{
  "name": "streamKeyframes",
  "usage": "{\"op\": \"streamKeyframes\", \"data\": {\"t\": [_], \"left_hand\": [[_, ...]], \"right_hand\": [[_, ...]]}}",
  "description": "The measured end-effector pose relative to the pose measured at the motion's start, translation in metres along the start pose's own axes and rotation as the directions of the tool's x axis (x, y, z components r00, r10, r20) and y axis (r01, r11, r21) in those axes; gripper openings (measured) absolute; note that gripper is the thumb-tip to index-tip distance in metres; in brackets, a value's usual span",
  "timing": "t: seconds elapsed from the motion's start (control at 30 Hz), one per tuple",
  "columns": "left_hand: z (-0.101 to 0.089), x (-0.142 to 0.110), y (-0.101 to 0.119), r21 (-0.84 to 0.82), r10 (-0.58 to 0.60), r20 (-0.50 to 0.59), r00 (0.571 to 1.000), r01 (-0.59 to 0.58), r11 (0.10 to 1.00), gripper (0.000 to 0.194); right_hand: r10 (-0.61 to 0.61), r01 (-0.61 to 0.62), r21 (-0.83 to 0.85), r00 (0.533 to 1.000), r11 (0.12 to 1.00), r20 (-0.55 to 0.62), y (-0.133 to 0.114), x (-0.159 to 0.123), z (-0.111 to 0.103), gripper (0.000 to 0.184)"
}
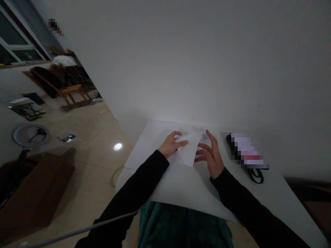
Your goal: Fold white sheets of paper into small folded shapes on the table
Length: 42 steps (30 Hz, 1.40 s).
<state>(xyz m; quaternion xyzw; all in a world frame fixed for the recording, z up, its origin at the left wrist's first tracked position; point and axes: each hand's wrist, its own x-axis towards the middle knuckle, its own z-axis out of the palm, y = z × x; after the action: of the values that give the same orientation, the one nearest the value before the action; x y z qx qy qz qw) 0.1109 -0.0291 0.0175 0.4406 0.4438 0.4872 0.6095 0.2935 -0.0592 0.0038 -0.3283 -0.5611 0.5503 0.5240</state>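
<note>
Paper [189,153] is held just above the table [181,191], between the two hands, with one corner pointed down. Its left side is pinched by the left hand [171,144], the thumb laid over the front and the fingers curled behind. The right hand [210,158] is held half open at the other side, its fingers spread and bent; whether the paper is touched by them cannot be told. Beyond the paper, near the right index finger, a small bluish slip [204,135] is seen, its contact with the table unclear. The table's left part is covered by a white sheet [146,144]. To the right, well apart from the hands, a phone [248,151], partly masked by pixelation, is set beside a black strap [256,175]. The table is backed by a wall [196,69], and green cloth [181,224] is seen below its near edge. The left sleeve [144,182] is crossed low down by a grey cable [90,227]. On the floor, farther left, a brown box [43,189], a ring light [18,139] and a wooden chair [72,89] are seen.
</note>
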Motion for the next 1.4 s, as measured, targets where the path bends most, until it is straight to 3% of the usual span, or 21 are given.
{"op": "streamKeyframes", "data": {"t": [0.1, 0.13, 0.2, 0.27, 0.4, 0.47, 0.6, 0.8, 0.87, 1.0, 1.13, 1.27, 1.4], "left_hand": [[-0.017, 0.003, 0.007, 0.219, -0.062, 0.272, 0.960, 0.001, 0.976, 0.050], [-0.020, 0.003, 0.008, 0.269, -0.083, 0.330, 0.940, -0.009, 0.963, 0.048], [-0.022, 0.004, 0.011, 0.325, -0.120, 0.391, 0.912, -0.014, 0.946, 0.047], [-0.022, 0.004, 0.013, 0.329, -0.118, 0.391, 0.913, -0.019, 0.944, 0.049], [-0.019, 0.005, 0.014, 0.266, -0.018, 0.316, 0.949, -0.070, 0.961, 0.046], [-0.018, 0.005, 0.014, 0.263, -0.001, 0.358, 0.934, -0.099, 0.960, 0.041], [-0.018, 0.006, 0.014, 0.302, -0.066, 0.483, 0.873, -0.096, 0.948, 0.040], [-0.014, 0.006, 0.013, 0.287, 0.015, 0.436, 0.900, -0.154, 0.946, 0.045], [-0.014, 0.004, 0.015, 0.270, 0.029, 0.381, 0.924, -0.142, 0.952, 0.049], [-0.016, -0.002, 0.024, 0.186, 0.035, 0.313, 0.949, -0.098, 0.978, 0.053], [-0.020, -0.005, 0.031, 0.253, 0.104, 0.398, 0.912, -0.218, 0.943, 0.058], [-0.017, -0.004, 0.029, 0.343, 0.242, 0.428, 0.871, -0.404, 0.848, 0.039], [-0.012, -0.005, 0.026, 0.389, 0.248, 0.460, 0.853, -0.445, 0.807, 0.056]], "right_hand": [[-0.070, 0.105, -0.151, 0.973, 0.983, 0.221, 0.003, 0.010, -0.028, 0.041], [-0.080, 0.150, -0.217, 0.950, 0.965, 0.300, 0.004, 0.014, -0.036, 0.028], [-0.075, 0.195, -0.281, 0.918, 0.940, 0.389, 0.004, 0.017, -0.045, 0.021], [-0.074, 0.209, -0.302, 0.913, 0.930, 0.402, 0.003, 0.018, -0.047, 0.020], [-0.154, 0.252, -0.311, 0.939, 0.916, 0.308, 0.000, 0.016, -0.044, 0.029], [-0.187, 0.275, -0.295, 0.938, 0.915, 0.292, -0.001, 0.016, -0.044, 0.035], [-0.167, 0.276, -0.272, 0.916, 0.922, 0.364, -0.001, 0.015, -0.047, 0.026], [-0.169, 0.339, -0.347, 0.884, 0.875, 0.437, -0.005, 0.011, -0.045, 0.030], [-0.191, 0.356, -0.380, 0.893, 0.854, 0.407, -0.008, 0.011, -0.044, 0.025], [-0.229, 0.303, -0.457, 0.950, 0.836, 0.211, -0.013, 0.013, -0.045, 0.017], [-0.240, 0.238, -0.393, 0.970, 0.888, 0.044, -0.013, 0.014, -0.046, 0.015], [-0.212, 0.180, -0.309, 0.975, 0.934, -0.073, -0.013, 0.014, -0.043, 0.013], [-0.179, 0.141, -0.280, 0.977, 0.949, -0.114, -0.014, 0.015, -0.043, 0.012]]}}
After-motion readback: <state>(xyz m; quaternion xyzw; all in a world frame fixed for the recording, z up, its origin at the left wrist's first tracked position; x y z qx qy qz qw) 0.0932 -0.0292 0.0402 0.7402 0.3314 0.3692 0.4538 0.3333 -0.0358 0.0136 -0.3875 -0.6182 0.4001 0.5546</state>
